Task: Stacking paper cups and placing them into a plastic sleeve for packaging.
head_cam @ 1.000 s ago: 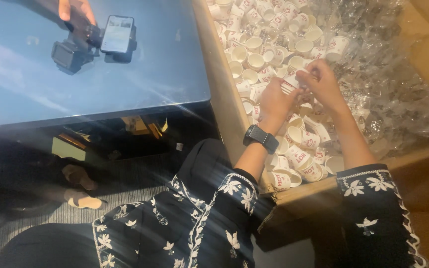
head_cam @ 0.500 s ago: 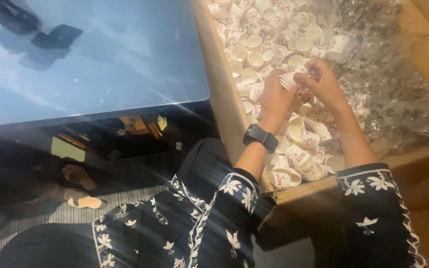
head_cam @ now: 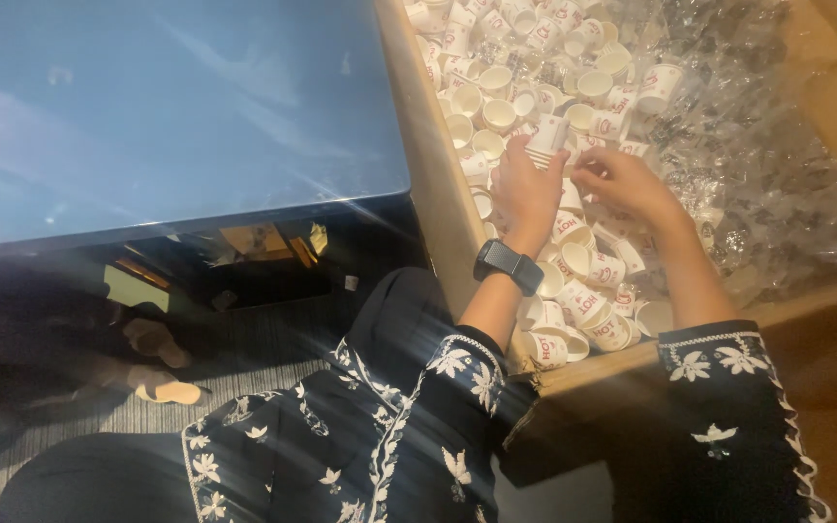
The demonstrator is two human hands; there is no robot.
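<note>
Left hand [head_cam: 527, 189] fingers closed round short stack of paper cups [head_cam: 544, 145]; right hand [head_cam: 622, 182] fingers pinching at stack. Risk: stack slips into loose cups in wooden box [head_cam: 435, 184].

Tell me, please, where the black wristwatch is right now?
In the head view, the black wristwatch sits on the left wrist, just below the left hand, over the paper cups.

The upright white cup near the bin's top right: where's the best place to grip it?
Grip the cup across its open rim, coming from above: it stands mouth up on the pile, its sidewalls crowded by other cups. The left hand already holds a small stack.
</note>
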